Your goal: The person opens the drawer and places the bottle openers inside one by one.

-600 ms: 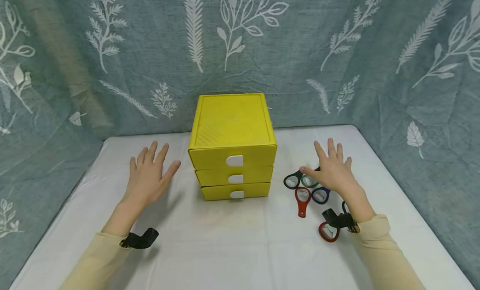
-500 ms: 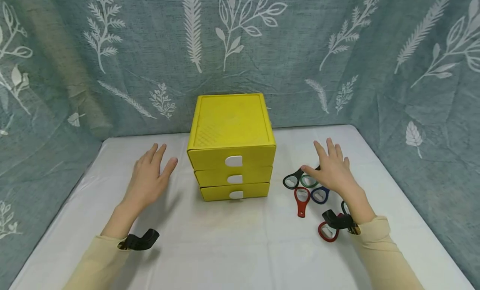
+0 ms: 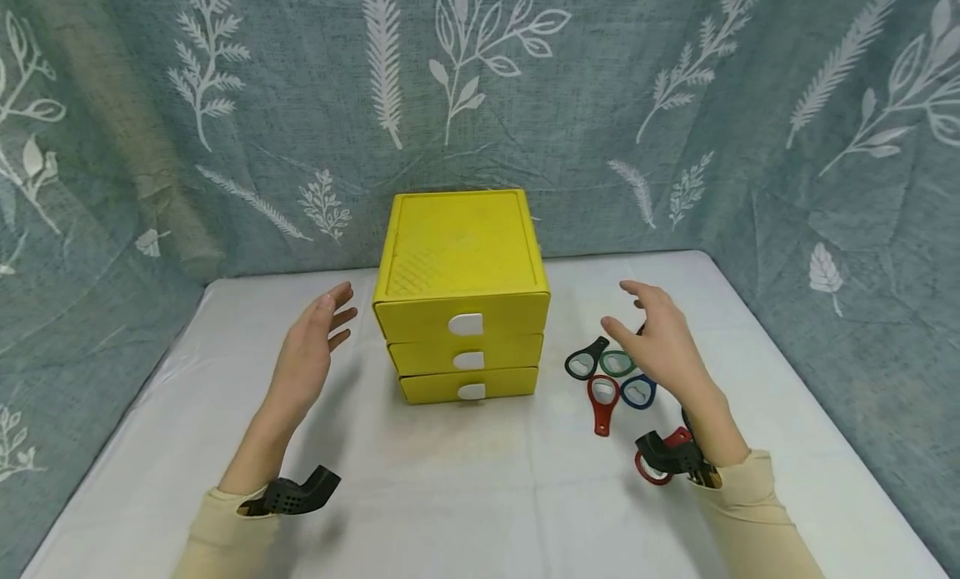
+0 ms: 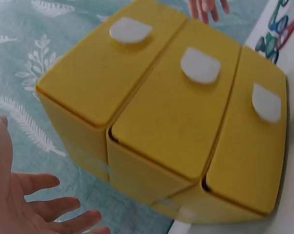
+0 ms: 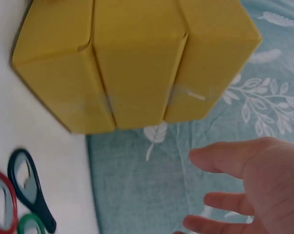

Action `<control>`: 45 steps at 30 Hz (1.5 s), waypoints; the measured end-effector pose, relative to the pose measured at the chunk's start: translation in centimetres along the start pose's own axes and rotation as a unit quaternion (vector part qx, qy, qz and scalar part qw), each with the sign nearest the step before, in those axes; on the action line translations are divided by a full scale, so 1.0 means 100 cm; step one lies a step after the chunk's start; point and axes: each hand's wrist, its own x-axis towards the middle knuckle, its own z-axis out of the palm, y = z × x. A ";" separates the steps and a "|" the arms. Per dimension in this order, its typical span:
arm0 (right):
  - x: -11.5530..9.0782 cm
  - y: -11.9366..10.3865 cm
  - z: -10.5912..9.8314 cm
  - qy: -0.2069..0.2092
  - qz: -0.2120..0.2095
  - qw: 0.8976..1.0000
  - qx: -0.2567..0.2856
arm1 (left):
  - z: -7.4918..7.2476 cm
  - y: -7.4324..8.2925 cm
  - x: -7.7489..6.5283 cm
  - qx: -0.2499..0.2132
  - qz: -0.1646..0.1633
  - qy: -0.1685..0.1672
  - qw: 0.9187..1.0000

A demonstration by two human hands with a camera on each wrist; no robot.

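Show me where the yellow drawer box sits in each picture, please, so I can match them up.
Head: the yellow drawer box stands near the middle.
Left wrist: the yellow drawer box fills the middle, looking tilted.
Right wrist: the yellow drawer box is at the top, cut off by the edge.
Shared landmark: the leafy curtain, seen in all three.

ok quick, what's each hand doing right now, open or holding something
Left hand: open, holding nothing, to the left of the yellow drawer box.
Right hand: open, holding nothing, to the right of the box.
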 end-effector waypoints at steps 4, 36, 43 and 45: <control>-0.002 -0.006 0.009 0.033 -0.019 0.998 0.045 | 0.005 0.004 0.001 -0.032 -0.002 -0.002 0.999; -0.017 -0.051 0.020 0.042 -0.011 0.942 0.333 | 0.025 0.027 0.013 -0.080 -0.029 -0.002 0.996; -0.018 -0.051 0.022 -0.003 -0.072 0.929 0.362 | 0.026 0.027 0.015 -0.089 -0.030 -0.007 0.996; -0.018 -0.051 0.022 -0.018 -0.092 0.927 0.363 | 0.026 0.027 0.015 -0.087 -0.031 -0.007 0.996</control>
